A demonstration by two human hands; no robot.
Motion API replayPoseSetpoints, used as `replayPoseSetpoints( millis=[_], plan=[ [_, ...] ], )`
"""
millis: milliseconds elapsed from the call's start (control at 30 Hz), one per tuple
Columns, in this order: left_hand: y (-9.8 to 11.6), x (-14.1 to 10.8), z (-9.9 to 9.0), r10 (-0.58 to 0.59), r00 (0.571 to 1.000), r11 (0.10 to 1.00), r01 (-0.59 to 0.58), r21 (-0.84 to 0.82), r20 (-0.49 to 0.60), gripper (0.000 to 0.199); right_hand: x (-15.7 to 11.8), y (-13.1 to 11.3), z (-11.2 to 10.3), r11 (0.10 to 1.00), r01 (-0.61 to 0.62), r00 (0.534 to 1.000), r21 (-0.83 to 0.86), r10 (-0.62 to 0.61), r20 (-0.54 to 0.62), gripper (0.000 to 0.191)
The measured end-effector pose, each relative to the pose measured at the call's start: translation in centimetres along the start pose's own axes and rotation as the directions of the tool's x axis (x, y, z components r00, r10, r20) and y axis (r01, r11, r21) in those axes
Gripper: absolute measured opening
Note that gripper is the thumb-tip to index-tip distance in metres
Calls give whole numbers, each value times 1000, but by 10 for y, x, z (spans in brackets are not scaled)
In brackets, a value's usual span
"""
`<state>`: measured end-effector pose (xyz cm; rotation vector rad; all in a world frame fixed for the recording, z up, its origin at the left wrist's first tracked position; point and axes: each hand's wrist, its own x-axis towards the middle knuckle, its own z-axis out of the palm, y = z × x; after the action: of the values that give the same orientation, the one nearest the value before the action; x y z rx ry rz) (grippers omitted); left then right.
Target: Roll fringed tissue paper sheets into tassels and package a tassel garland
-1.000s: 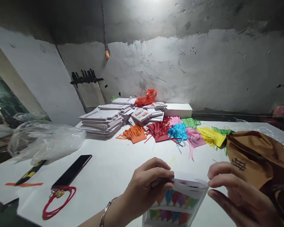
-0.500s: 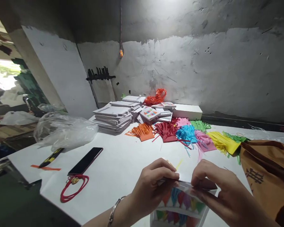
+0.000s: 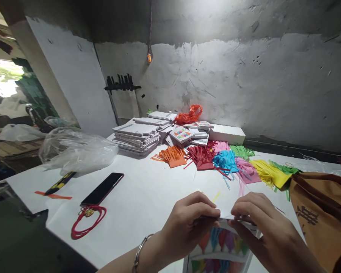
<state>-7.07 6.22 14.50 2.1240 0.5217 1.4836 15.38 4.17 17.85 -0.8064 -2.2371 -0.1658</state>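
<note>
Left hand: the left hand (image 3: 187,223) comes in from the lower middle, forearm angled up to the right, a metal bangle (image 3: 139,252) on the wrist. Its fingers curl down and forward, thumb tucked under, pinching the top left edge of the white packet (image 3: 220,250).
Right hand: the right hand (image 3: 261,231) enters from the lower right, back of the hand up, fingers bent over and closed on the packet's top right edge. The fingertips of both hands nearly meet over the top edge.
Packet: a white-framed packet with rows of coloured paper triangles showing through its front; it is held upright at the near edge of the tabletop (image 3: 142,189), its lower part cut off by the frame.
Near left: a black phone (image 3: 102,189) lies flat, a red cord loop (image 3: 88,222) just in front of it, a yellow-and-black tool (image 3: 57,183) farther left.
Plastic: a crumpled clear bag (image 3: 76,149) sits behind the phone.
Far side: stacks of white packets (image 3: 138,136), then fringed paper bundles (image 3: 224,161) in orange, red, blue, pink, yellow and green spread in a row.
Right edge: brown cloth (image 3: 321,204) with a dark printed mark.
</note>
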Motion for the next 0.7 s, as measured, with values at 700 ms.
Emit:
replayPoseSetpoints(
  millis=[700],
  plan=[
    [-2, -14, 4, -37, 995, 999, 38, 4, -90, 29, -33, 15, 15, 894, -136, 984, 426, 171, -45, 24]
  ],
)
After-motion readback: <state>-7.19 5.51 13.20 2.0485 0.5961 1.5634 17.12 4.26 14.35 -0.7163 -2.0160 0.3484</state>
